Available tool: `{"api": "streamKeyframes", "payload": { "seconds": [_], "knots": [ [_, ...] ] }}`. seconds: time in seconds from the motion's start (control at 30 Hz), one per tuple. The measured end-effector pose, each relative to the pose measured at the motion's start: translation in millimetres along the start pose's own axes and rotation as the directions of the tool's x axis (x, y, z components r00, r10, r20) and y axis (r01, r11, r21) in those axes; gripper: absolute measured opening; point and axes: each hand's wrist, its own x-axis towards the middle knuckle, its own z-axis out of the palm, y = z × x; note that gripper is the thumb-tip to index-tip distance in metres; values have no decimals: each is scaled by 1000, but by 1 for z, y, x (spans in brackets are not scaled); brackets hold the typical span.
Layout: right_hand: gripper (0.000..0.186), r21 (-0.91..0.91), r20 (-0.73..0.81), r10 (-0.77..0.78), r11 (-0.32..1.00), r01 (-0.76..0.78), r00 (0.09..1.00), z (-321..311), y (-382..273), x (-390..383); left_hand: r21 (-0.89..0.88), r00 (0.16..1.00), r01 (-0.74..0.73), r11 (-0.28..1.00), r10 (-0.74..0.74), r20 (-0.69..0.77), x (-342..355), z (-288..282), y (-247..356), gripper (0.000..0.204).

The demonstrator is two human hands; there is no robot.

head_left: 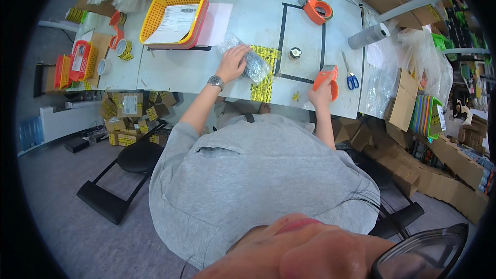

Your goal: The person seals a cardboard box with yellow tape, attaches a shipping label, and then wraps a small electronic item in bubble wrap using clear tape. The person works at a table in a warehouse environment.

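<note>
Resting palm-down, left hand (234, 64) curls over wrap (256, 67), which extends to its right; cannot tell if clamped. Right hand (321, 94) grips dispenser (327, 75) at near end.

A packing area, by all signs: orange tape dispensers (335, 87) at one and two o'clock on the worktop (253, 18), a bubble-wrapped parcel (256, 67) at twelve, paperwork (178, 23) in a yellow basket (150, 18) at eleven, taped cartons (129, 104) at nine, and piled cardboard (439, 173) between three and four.
</note>
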Motion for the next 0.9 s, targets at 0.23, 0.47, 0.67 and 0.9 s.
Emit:
{"api": "streamKeyframes", "payload": {
  "seconds": [0.23,0.47,0.67,0.9],
  "knots": [
    [79,557,195,-364,805,203,911,-65,-60,-28,287,993,77,955,-49,-106,17,32,-20,49],
    [75,139,461,-431,898,417,776,-6,-106,-19,278,994,64,958,-35,-106,12,36,-31,50],
    [71,137,432,-252,967,213,866,-91,17,-61,278,993,71,958,-41,-110,14,36,-28,48],
    [69,812,-13,-765,-384,-439,644,-62,-37,-50,-744,972,230,627,-184,145,22,-19,75,51]
  ]
}}
